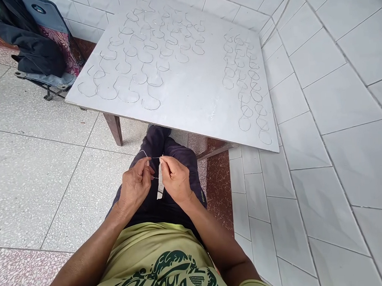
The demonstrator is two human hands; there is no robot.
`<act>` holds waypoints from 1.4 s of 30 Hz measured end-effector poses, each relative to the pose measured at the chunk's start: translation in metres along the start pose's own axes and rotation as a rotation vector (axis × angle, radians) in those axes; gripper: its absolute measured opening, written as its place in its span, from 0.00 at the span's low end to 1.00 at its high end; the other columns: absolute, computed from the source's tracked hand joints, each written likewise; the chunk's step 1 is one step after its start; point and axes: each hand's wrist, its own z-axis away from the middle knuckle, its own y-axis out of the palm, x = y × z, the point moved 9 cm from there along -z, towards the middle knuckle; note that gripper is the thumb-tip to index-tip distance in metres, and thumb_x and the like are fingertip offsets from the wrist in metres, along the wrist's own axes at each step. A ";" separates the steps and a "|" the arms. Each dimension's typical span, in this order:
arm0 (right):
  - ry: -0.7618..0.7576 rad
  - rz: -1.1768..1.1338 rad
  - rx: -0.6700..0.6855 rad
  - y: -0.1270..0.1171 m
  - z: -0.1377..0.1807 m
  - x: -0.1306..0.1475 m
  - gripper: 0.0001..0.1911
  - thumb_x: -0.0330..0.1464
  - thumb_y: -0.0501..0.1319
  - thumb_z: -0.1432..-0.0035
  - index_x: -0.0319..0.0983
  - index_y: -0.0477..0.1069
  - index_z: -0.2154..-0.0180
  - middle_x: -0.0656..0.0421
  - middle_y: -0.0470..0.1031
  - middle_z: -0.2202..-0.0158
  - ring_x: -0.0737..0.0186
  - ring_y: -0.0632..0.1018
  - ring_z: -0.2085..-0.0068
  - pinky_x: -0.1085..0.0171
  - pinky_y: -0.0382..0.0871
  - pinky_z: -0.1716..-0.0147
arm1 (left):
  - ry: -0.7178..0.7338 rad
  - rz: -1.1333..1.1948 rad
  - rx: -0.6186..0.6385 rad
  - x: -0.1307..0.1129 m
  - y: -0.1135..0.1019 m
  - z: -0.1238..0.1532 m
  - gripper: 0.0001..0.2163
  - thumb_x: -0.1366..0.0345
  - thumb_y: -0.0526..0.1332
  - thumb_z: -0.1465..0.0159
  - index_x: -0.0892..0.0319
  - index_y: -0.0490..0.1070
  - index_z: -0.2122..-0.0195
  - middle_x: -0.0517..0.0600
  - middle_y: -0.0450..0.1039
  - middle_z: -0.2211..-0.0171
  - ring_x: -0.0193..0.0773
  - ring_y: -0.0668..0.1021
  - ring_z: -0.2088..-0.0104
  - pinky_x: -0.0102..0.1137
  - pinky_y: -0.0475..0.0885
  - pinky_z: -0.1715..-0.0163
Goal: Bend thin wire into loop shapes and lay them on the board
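Note:
Both hands pinch a thin, curved wire above my lap, close to each other. My left hand is closed, with thumb and forefinger on the wire, part of which arcs out beyond its fingertips. A short gap away, my right hand is closed in a pinch on the same wire. Fingers hide parts of the wire, so its full shape cannot be made out. On the white table ahead lie many bent wire pieces: S-shaped curves at the left and closed figure-eight loops at the right.
The table's near edge is just beyond my knees, with a wooden leg below it. A folding chair with dark cloth on it stands at the far left. White wall tiles border the table's right side.

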 end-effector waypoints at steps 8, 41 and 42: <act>0.062 -0.047 -0.013 -0.001 0.002 -0.004 0.12 0.30 0.54 0.27 0.40 0.76 0.59 0.56 0.82 0.63 0.62 0.83 0.63 0.65 0.77 0.59 | 0.058 -0.079 0.019 -0.007 0.002 -0.003 0.15 0.61 0.53 0.25 0.59 0.74 0.44 0.49 0.81 0.68 0.39 0.82 0.69 0.33 0.74 0.64; -0.165 -0.092 0.376 -0.006 -0.002 0.006 0.14 0.34 0.55 0.26 0.39 0.72 0.44 0.53 0.81 0.53 0.60 0.81 0.54 0.60 0.78 0.54 | -0.428 0.782 0.456 0.016 0.029 0.008 0.17 0.57 0.60 0.36 0.55 0.64 0.81 0.41 0.52 0.86 0.28 0.55 0.87 0.25 0.50 0.87; -0.248 -0.018 0.422 -0.011 -0.009 0.012 0.17 0.34 0.55 0.26 0.41 0.70 0.39 0.52 0.79 0.46 0.56 0.79 0.46 0.55 0.77 0.48 | -0.427 0.770 0.530 0.014 0.030 0.011 0.17 0.56 0.61 0.37 0.55 0.64 0.82 0.42 0.52 0.87 0.28 0.55 0.87 0.25 0.49 0.88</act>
